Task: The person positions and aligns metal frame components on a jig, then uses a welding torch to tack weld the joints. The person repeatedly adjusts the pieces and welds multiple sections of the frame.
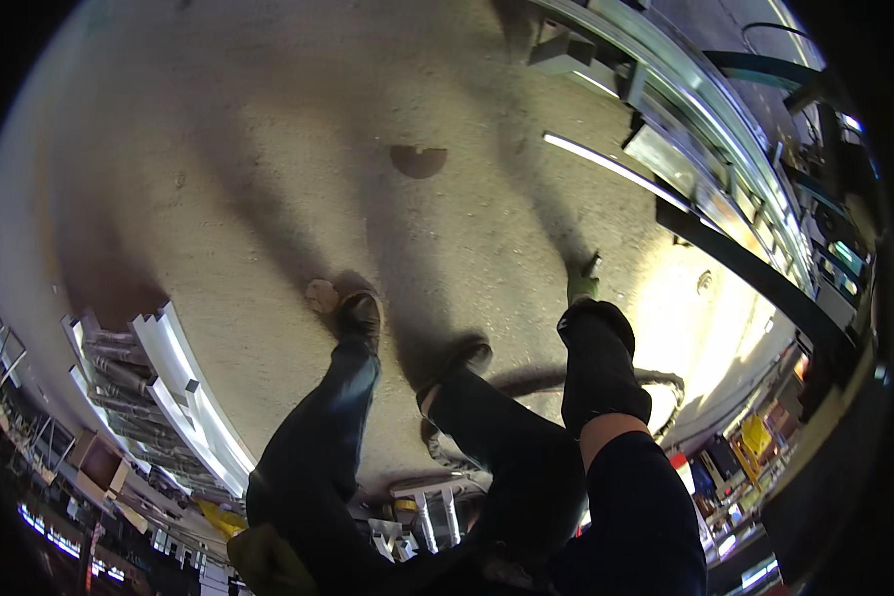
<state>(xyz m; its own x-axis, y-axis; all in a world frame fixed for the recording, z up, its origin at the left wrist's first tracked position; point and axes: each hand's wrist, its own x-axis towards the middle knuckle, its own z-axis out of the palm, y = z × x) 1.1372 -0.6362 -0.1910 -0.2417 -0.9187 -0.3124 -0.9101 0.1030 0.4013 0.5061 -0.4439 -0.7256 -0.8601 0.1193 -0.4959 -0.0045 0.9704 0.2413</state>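
My right arm reaches forward over the floor, with a dark covering past the bare band of forearm. At its far end my right hand shows as a small patch of green, seemingly a glove. A small dark piece with a pale tip sticks out of it, too small to name; the fingers look closed around it. Low at the left, an olive shape beside my thigh appears to be my gloved left hand; its fingers are hidden in shadow. My legs in dark trousers and brown shoes stand on the concrete floor.
Long metal profiles lie on a rack at the right, a dark beam jutting toward me. Wrapped profiles are stacked at the left. On the floor are a notched brown disc, a round flat piece and a thick hose.
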